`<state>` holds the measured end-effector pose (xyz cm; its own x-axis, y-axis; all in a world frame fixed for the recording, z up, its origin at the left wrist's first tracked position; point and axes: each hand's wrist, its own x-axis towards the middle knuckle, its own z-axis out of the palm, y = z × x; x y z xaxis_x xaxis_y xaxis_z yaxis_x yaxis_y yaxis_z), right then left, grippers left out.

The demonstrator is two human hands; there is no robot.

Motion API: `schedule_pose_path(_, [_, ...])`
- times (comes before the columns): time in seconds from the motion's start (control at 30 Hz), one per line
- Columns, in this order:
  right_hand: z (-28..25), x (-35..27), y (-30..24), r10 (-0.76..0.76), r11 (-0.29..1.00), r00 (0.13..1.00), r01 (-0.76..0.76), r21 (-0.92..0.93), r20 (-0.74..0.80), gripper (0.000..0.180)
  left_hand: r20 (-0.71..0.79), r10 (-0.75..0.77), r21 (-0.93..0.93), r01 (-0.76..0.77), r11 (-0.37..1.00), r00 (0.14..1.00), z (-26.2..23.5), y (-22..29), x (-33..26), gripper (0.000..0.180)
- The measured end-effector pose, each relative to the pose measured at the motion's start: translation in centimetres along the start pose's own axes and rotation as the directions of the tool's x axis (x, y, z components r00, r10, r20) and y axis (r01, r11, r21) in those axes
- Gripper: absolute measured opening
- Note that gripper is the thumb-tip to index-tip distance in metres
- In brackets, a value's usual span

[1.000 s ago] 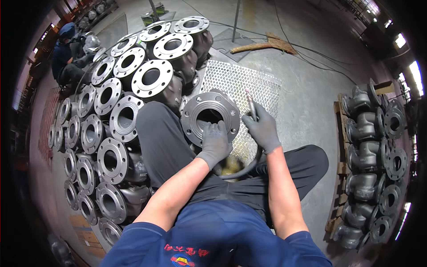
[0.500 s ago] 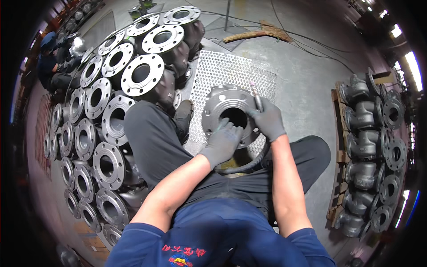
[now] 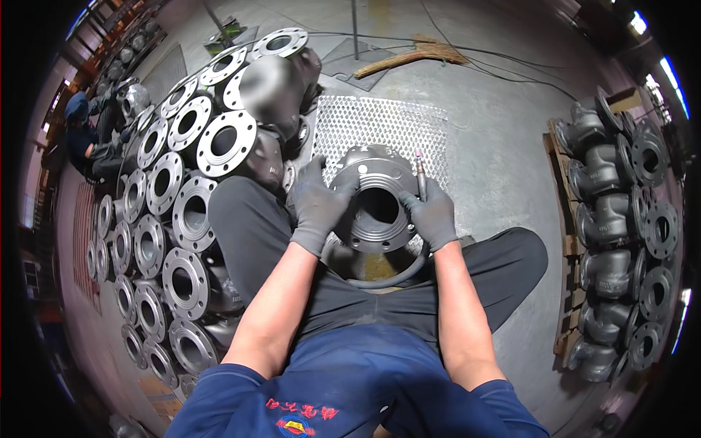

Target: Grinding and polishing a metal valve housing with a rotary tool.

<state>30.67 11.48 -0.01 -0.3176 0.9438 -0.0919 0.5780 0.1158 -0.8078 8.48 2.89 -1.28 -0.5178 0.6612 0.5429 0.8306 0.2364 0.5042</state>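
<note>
A grey cast valve body (image 3: 365, 240) stands between my legs, its round flange and dark bore facing up towards me. My left hand (image 3: 321, 206), in a grey glove, is at the flange's left side, with the thumb on its face and the fingers round the outer edge. On the right side, my gloved right hand (image 3: 434, 219) holds a slim pencil grinder (image 3: 421, 179) with a pink tip pointing away from me. Its thumb rests near the bore. A dark hose (image 3: 391, 281) curves below the valve body.
Flanged valve bodies (image 3: 186, 283) are stacked in rows at my left. More castings (image 3: 607, 219) stand on a wooden pallet (image 3: 558, 164) at right. Under the work lies a patterned metal sheet (image 3: 427, 124). A straw broom (image 3: 423, 55) and cables lie beyond; a co-worker (image 3: 91, 139) sits far left.
My left hand has moved out from over the bore to the flange's left edge. The right hand still holds the grinder, now more upright. The whole view has shifted slightly.
</note>
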Motion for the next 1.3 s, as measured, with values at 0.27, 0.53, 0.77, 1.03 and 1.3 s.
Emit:
schedule_pose_path(0.27, [-1.3,-0.1,3.2,0.149,0.975,0.988,-0.154,0.162,0.044,0.05,0.518,-0.309,-0.003,0.363,0.932,0.798,1.1,-0.3,-2.5,0.076])
schedule_pose_path(0.53, [-1.3,0.2,4.1,0.14,0.988,0.99,-0.139,0.062,-0.014,0.053,0.515,-0.295,-0.093,0.395,0.914,0.805,1.6,0.4,-1.9,0.065])
schedule_pose_path(0.77, [-1.1,0.2,4.3,0.118,0.984,0.991,-0.109,0.139,-0.063,0.051,0.543,-0.33,-0.013,0.401,0.916,0.772,2.0,-0.4,-2.2,0.068])
schedule_pose_path(1.03, [-2.1,-0.8,3.7,0.264,0.915,0.964,-0.263,0.304,0.041,0.044,0.517,-0.344,-0.082,0.445,0.892,0.784,1.3,1.7,-3.4,0.068])
schedule_pose_path(1.3, [-2.2,-1.1,3.7,0.25,0.943,0.968,-0.244,0.227,0.003,0.043,0.482,-0.347,-0.121,0.453,0.883,0.805,0.9,3.4,-3.1,0.065])
